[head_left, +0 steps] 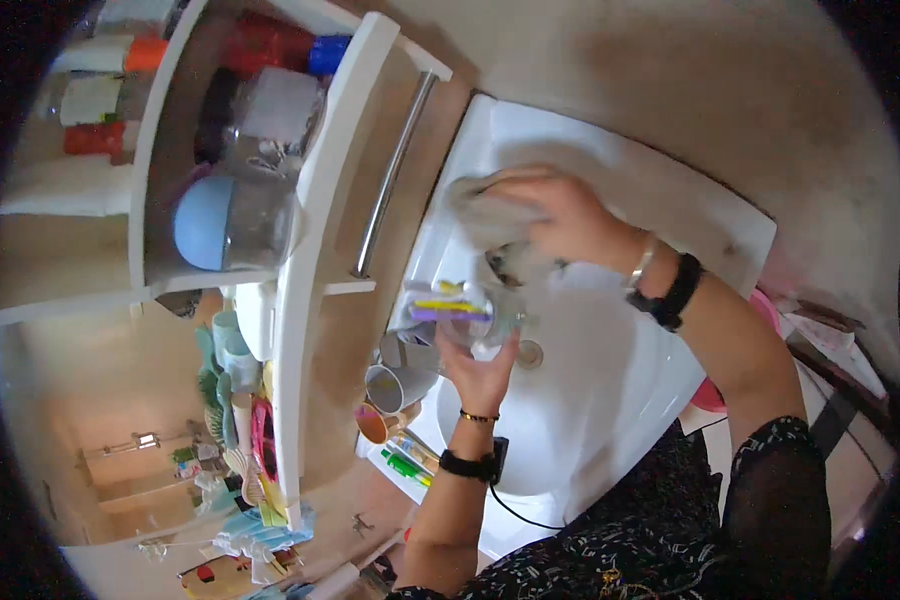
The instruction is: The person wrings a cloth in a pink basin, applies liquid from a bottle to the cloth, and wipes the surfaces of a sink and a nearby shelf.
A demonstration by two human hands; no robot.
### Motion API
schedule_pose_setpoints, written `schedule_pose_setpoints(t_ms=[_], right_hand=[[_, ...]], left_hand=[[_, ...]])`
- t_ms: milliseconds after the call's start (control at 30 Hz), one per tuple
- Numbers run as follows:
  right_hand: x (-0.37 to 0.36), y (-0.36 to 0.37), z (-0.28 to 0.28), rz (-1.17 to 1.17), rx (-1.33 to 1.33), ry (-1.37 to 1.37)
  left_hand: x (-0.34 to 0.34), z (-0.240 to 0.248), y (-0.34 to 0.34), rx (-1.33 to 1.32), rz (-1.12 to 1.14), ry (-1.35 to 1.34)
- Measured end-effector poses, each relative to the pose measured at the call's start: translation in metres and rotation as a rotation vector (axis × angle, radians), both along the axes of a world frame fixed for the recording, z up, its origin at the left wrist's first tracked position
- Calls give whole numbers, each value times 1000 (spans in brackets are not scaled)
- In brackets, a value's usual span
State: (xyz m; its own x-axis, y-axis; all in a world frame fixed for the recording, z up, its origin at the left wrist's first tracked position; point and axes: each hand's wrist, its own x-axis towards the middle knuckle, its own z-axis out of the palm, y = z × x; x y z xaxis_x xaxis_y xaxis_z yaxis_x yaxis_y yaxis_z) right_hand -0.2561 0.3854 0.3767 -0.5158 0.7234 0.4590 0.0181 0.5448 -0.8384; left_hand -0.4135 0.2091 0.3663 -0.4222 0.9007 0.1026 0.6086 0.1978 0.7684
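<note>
My right hand is closed over a grey-beige cloth at the back ledge of the white sink; hand and cloth are smeared by motion. Just below the cloth shows a dark, shiny fitting, perhaps the tap, partly covered. My left hand has its thumb and fingers around a clear container beside the basin. Purple and yellow slim items stand at that container's left; whether they are inside it I cannot tell.
Left of my left hand stand a grey mug and an orange cup, with a green tube nearer me. A white mirror cabinet with jars and combs, and a metal towel bar, rise at left. Pink items lie right of the sink.
</note>
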Motion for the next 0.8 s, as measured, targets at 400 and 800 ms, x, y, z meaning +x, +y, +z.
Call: schedule_pose_setpoints(t_ms=[400,800], right_hand=[[64,-41,-54,-682,-783,57],[70,-112,10,-153,-1063,345]], left_hand=[[0,-33,116,294,118,-120],[3,-64,159,459,112,-221]])
